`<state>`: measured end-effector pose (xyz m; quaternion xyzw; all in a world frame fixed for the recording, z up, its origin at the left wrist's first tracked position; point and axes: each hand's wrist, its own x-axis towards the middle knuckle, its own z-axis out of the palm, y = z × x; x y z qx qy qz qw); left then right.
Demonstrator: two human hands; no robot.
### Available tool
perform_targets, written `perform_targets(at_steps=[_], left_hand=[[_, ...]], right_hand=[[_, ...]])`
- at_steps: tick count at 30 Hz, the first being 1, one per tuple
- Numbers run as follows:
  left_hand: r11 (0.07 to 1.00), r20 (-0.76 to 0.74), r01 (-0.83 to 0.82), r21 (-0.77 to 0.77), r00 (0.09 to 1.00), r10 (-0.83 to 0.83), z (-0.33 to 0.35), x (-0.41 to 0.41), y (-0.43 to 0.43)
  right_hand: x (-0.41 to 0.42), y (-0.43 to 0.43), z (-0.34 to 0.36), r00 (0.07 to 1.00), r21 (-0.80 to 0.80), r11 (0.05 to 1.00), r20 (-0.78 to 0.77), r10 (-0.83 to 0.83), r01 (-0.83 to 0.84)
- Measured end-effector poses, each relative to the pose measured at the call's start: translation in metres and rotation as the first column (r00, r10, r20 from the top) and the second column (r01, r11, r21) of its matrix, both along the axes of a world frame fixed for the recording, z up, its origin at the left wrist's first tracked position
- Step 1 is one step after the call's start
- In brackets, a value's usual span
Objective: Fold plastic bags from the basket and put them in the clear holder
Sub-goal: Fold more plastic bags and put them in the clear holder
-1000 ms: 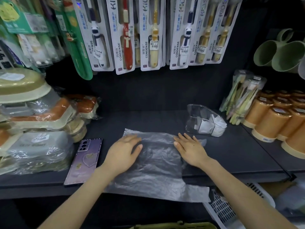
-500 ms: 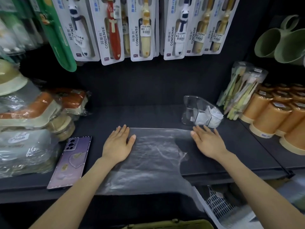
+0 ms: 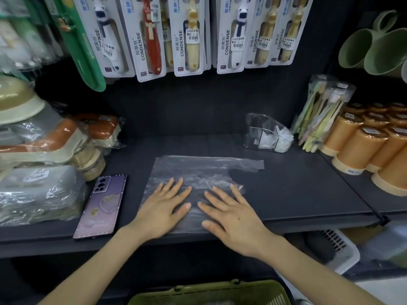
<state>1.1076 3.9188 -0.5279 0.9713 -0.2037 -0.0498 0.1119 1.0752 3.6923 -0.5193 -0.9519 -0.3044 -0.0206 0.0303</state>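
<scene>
pressing a clear bag flat on the dark shelf

pressing down with both palms, we have the clear plastic bag [image 3: 198, 172] spread flat on the dark shelf [image 3: 297, 194]. our left hand [image 3: 163, 210] lies open on the bag's near left part, fingers spread and pointing away from us, gripping nothing. our right hand [image 3: 235, 219] lies open just beside it on the near right part, fingers fanned the same way, also gripping nothing; the thumbs sit close together without touching. the bag's far edge runs straight across the shelf, and a handle strip [image 3: 251, 165] reaches out to the right at the far corner. the near edge of the bag sits at the shelf's front lip under our wrists.

the clear holder [image 3: 267, 134] stands farther back and to the right, well apart from the bag, with white folded bags [image 3: 279, 140] in its front compartments. right of it are a pack of pastel toothbrushes [image 3: 319, 115] and rows of orange cups [image 3: 361, 137]. a purple phone [image 3: 102, 205] lies face down just left of the bag, near wrapped containers [image 3: 39, 172] stacked at the shelf's left end. carded children's toothbrushes [image 3: 191, 34] hang above, and green mugs [image 3: 374, 47] hang at the upper right.

below us, the rim of the green basket [image 3: 211, 292] shows at the bottom edge, and a white slotted basket [image 3: 339, 249] sits under the shelf to the right.
</scene>
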Motion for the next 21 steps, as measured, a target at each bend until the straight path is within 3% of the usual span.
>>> perform_targets(at_steps=[3,7,10,13,17,21], left_hand=[[0.999,-0.022,0.007,0.041,1.0,-0.006,-0.003,-0.007,0.009],[1.0,-0.099,-0.001,0.005,0.995,0.002,0.001,-0.003,0.011],[0.973,-0.218,-0.083,-0.217,0.975,0.035,0.008,-0.003,0.01],[0.81,-0.402,-0.255,-0.527,0.915,0.027,0.024,-0.012,0.01],[0.639,-0.412,-0.335,-0.692,0.911,0.031,0.035,-0.027,0.026],[0.406,-0.459,-0.415,-0.814,0.888,-0.013,0.046,-0.039,0.035]], right_hand=[[-0.004,-0.015,-0.005,0.993,0.033,0.999,-0.117,-0.005,0.009],[-0.013,-0.039,0.001,0.999,-0.021,1.0,-0.026,-0.022,0.021],[-0.019,-0.04,0.0,0.987,0.077,0.995,0.15,0.052,-0.064],[-0.024,-0.029,0.006,0.976,0.242,0.962,0.203,0.074,-0.123],[-0.033,-0.023,0.025,0.994,0.461,0.883,0.014,-0.105,0.087],[-0.033,-0.027,0.054,0.916,0.578,0.727,-0.359,-0.181,0.37]])
